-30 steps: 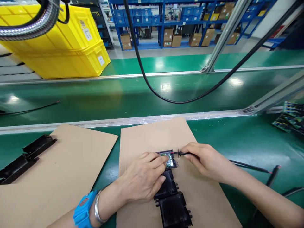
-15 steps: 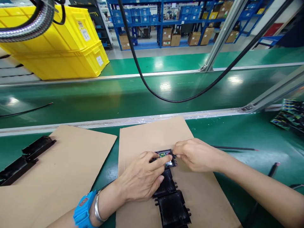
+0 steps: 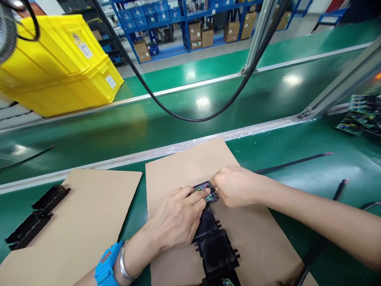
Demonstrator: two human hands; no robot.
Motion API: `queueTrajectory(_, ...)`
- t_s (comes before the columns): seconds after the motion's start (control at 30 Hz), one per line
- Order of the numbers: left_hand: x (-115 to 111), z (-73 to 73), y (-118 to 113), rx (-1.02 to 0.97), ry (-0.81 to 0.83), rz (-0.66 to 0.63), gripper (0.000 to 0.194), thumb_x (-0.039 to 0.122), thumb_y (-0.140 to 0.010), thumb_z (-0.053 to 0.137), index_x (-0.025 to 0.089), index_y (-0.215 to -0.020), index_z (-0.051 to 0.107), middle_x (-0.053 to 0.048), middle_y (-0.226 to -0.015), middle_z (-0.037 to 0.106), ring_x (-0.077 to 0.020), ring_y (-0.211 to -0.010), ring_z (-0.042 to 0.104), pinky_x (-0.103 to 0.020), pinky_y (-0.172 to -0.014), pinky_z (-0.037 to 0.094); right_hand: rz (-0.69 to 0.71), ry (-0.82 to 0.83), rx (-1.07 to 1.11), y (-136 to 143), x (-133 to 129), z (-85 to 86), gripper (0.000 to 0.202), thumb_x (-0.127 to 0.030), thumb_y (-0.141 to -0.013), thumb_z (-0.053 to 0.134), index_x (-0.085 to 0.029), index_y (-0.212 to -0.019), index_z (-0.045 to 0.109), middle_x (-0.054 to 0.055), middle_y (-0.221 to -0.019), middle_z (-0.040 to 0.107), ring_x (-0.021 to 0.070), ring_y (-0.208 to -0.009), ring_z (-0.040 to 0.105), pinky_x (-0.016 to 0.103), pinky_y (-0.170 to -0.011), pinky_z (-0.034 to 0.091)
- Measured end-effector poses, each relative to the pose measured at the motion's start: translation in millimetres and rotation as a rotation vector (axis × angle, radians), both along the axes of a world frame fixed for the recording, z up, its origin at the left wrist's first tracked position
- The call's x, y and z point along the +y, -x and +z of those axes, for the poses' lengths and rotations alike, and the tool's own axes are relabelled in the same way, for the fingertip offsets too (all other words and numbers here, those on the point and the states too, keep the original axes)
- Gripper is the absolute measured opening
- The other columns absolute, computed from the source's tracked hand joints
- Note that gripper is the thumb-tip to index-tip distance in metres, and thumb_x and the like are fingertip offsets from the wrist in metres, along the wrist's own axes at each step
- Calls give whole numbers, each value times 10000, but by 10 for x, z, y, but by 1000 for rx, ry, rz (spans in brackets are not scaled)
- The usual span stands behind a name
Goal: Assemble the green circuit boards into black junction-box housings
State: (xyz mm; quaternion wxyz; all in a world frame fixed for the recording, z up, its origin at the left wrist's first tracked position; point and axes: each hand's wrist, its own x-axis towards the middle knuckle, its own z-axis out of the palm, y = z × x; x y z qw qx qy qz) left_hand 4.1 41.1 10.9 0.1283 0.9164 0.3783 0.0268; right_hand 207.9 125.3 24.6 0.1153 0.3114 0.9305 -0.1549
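We find the black case [image 3: 214,195] lying open side up on cardboard [image 3: 184,165], with a green board [image 3: 209,197] inside, partly covered. We see the black cable [image 3: 294,163] run nearly straight across the desk [image 3: 262,145], ending in a red tip.

- Bkgd: blue metal shelving [image 3: 185,31] w/ sml blue bins [image 3: 138,11], brown cardboard boxes [image 3: 207,36]
- Pale grey flr [image 3: 299,29]
- Glossy green benchtop [image 3: 178,131], white light glare [image 3: 293,80]
- L bkgd: stacked yellow plastic crates [image 3: 59,59]
- Silver metal post [image 3: 256,37]

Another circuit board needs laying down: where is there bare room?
Bare: left cardboard sheet, between black housings and blue wristband; right cardboard sheet, between metal rail and left hand. Crowded: around the circuit board touched by that hand, beside right hand.
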Motion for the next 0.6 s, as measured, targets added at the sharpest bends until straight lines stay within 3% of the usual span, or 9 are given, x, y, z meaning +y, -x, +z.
queueTrajectory(0.17, -20, 36, 64, -90, -24, 44, 455, 129, -894, 423, 158, -1349, 431, -101, -1450, 486, -241, -1136, 558, -420, -950, 482, 48, -154, 294, -219, -112, -212, 168, -134, -851, 509, -152, -956, 638, 77, -904, 661, 192, -793, 602, 293, -672, 410)
queueTrajectory(0.37, -56, -35, -18, -50, -38, 30, 580, 69, -852, 401, 123, -1425, 325, -138, -1303, 588, -247, -988, 579, -415, -878, 519, 177, -419, 465, -291, -138, -458, 269, -55, -897, 382, -124, -916, 641, 72, -785, 595, 185, -731, 496, 304, -623, 363)
queueTrajectory(0.5, -74, -82, -97, -34, -58, 105, 615, 65, -821, 391, 69, -1428, 294, -159, -1092, 642, -245, -853, 573, -413, -790, 541, 183, -466, 473, -287, -145, -547, 281, -73, -909, 361, -130, -874, 635, 73, -758, 571, 189, -708, 457, 313, -619, 342)
queueTrajectory(0.6, -64, -91, -143, -25, -89, 128, 627, 63, -784, 398, 42, -1404, 307, -183, -1108, 632, -256, -846, 574, -430, -774, 538, 150, -471, 498, -290, -154, -608, 276, -69, -897, 366, -137, -850, 630, 70, -753, 567, 190, -709, 450, 319, -639, 345)
